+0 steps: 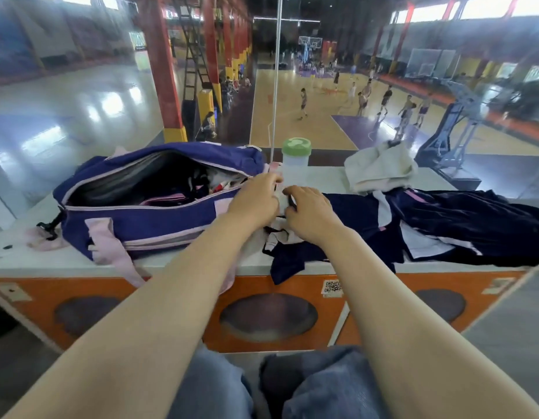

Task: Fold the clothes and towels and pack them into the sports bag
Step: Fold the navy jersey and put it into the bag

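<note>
Both hands worked a small garment beside the open sports bag.

The left hand [256, 195] and right hand [307, 213] pinched a white-and-navy piece of clothing [281, 237] with curled fingers at the bag's [147, 219] 3 o'clock end. It looked light, limp and likely slippery; hems or corners seemed the best hold. A pale towel [380, 170] lay at 2 o'clock.
</note>
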Tool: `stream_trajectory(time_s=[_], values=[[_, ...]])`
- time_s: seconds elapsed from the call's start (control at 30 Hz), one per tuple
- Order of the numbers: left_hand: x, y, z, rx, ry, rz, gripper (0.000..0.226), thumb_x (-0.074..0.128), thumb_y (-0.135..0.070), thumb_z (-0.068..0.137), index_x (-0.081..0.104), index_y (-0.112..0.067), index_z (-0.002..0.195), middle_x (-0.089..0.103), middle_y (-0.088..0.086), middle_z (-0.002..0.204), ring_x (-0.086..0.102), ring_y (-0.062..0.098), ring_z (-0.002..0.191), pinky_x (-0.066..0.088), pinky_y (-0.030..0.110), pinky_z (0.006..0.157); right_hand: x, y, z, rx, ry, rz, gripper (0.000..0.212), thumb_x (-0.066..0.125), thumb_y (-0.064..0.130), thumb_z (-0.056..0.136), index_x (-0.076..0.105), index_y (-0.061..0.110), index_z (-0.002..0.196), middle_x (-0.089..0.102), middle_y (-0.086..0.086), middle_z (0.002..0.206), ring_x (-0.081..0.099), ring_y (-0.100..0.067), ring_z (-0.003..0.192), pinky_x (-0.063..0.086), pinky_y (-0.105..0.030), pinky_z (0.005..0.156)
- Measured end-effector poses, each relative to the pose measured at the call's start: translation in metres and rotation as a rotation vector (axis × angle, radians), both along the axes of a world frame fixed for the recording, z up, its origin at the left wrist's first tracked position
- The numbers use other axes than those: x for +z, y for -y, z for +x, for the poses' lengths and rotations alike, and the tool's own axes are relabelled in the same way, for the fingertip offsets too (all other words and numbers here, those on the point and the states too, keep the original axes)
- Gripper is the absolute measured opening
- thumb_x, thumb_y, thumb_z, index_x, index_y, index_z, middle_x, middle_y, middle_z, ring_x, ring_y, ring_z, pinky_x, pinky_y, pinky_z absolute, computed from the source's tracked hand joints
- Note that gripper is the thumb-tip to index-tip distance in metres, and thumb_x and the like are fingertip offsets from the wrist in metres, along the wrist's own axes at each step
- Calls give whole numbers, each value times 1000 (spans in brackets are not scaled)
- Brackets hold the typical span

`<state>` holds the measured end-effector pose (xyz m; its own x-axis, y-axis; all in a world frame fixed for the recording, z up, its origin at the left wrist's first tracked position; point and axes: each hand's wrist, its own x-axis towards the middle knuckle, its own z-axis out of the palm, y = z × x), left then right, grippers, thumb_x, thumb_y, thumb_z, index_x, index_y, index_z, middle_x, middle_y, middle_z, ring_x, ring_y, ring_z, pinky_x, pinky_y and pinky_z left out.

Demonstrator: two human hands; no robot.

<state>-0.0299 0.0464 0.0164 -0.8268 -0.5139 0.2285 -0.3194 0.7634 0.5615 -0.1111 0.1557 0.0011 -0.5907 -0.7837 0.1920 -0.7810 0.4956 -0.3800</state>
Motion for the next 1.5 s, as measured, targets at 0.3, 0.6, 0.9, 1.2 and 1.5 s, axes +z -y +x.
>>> stream_trajectory(time_s=[0.3,0.6,0.9,1.2,1.5], values=[[-52,-27,-33,264,205,289,63,53,-34,89,32,-10,144,47,16,141,46,36,126,41,41,100,-26,-28,-39,-153,138,160,45,42,15,94,43,13,139,55,-12,133,49,-31,123,38,-40,105],[-56,-25,-36,219,205,256,71,70,-46,79,40,-6,130,58,11,124,57,28,109,48,35,83,-53,-16,-49,-76,131,244,58,44,39,95,34,19,149,38,-6,152,34,-28,139,27,-49,114],[-45,-15,-19,266,11,748,48,68,-24,56,61,-12,102,67,11,87,65,26,81,55,38,68,-45,-12,-35,18,384,59,54,37,44,102,35,18,150,36,-2,154,32,-21,142,24,-30,113],[-29,-6,-11,271,-12,289,53,55,-20,88,41,-20,140,48,8,138,50,30,120,41,34,88,-33,-29,-48,-209,298,20,54,34,53,99,56,15,132,60,-4,130,51,-26,122,36,-42,106],[-12,-53,-33,102,-244,-274,53,54,-13,89,37,-21,138,59,6,126,58,28,111,48,37,70,-22,-36,-49,-264,941,-464,65,26,72,91,54,20,118,58,-7,116,56,-24,110,44,-42,101]])
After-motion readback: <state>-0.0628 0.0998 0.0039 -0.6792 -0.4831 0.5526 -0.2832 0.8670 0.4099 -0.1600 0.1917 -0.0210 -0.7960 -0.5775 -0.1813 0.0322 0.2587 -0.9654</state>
